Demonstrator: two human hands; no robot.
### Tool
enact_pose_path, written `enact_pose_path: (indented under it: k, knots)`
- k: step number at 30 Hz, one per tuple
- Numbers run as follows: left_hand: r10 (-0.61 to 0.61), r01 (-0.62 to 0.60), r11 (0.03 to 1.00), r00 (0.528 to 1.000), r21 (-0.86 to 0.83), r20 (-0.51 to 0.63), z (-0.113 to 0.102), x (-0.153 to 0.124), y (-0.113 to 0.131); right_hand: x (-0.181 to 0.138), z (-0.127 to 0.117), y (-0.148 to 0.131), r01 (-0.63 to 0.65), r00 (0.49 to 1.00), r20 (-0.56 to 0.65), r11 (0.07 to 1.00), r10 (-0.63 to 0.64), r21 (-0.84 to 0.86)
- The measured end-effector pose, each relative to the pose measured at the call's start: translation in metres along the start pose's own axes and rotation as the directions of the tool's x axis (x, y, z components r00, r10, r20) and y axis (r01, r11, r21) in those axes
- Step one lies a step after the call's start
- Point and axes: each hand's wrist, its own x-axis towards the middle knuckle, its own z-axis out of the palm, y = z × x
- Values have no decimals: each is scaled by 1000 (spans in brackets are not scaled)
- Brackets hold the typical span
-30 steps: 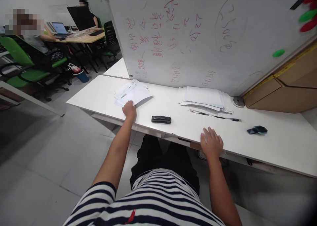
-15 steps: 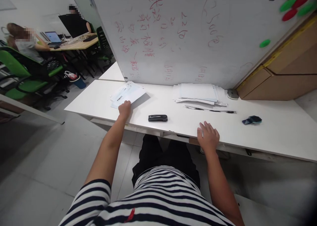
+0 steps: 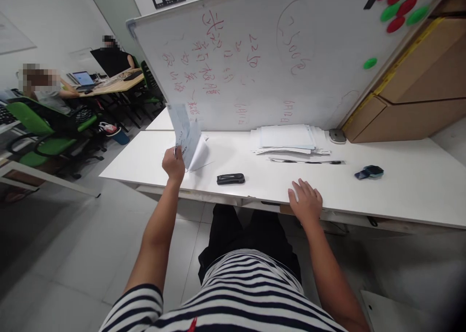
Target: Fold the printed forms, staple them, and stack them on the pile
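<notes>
Between the fingers of my left hand (image 3: pixel 174 165) is a printed sheet of paper (image 3: pixel 181 133), lifted and curved above the left part of the white table (image 3: pixel 131 158). White paper (image 3: pixel 199 152) lies behind and beneath it, partly hidden; whether that is joined to the sheet I cannot tell. My right hand (image 3: pixel 306 201) rests flat at the table's front edge, fingers spread, holding nothing. A black stapler (image 3: pixel 230 178) lies between the two hands. Behind my right hand a thin black-and-clear strip (image 3: pixel 306 161) lies in front of a stack of papers (image 3: pixel 286 137).
A whiteboard (image 3: pixel 233 70) with red writing stands along the table's back. Cardboard boxes (image 3: pixel 411 70) rise at the right, beside a grey rounded device (image 3: pixel 337 136). A dark watch-like item (image 3: pixel 369 172) lies right. Two people sit at a desk (image 3: pixel 120 85) far left.
My left hand has raised the sheet from lying low over the papers to nearly upright, moving slightly left. My right hand stays in place. The view has shifted a little.
</notes>
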Motion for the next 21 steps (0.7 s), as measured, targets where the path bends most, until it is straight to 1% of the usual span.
enact_pose_path:
  k: [2,4,5,7,10,13,15,18,20,21]
  knots:
    - [18,-24,995,998,-101,-56,-5,-9,10,0,0,0,-7,1000,12,1000,7,8]
    - [58,-69,986,995,-152,-75,-5,-16,17,0,-1,0,-10,1000,23,1000,10,11]
    - [90,-100,983,994,-156,-68,-4,-19,20,0,-1,0,-12,1000,29,1000,11,12]
    - [176,-177,974,984,-138,-17,1,-25,24,1,-2,0,-16,999,45,1000,16,11]
    - [317,-307,942,947,-133,59,7,-37,31,1,-4,-1,-29,997,73,999,27,25]
    - [394,-380,906,918,-187,45,9,-51,42,0,-5,-5,-66,993,105,995,58,70]
    - [418,-400,886,908,-236,30,8,-59,49,1,-6,-13,-83,988,138,985,62,153]
    - [456,-428,856,889,-289,35,5,-66,55,10,-12,-34,-53,979,203,923,-27,381]
    - [483,-449,836,875,-315,37,2,-68,55,25,-19,-53,3,974,195,876,-111,482]
    - [496,-459,826,868,-328,34,1,-69,55,36,-22,-63,53,975,165,874,-150,483]
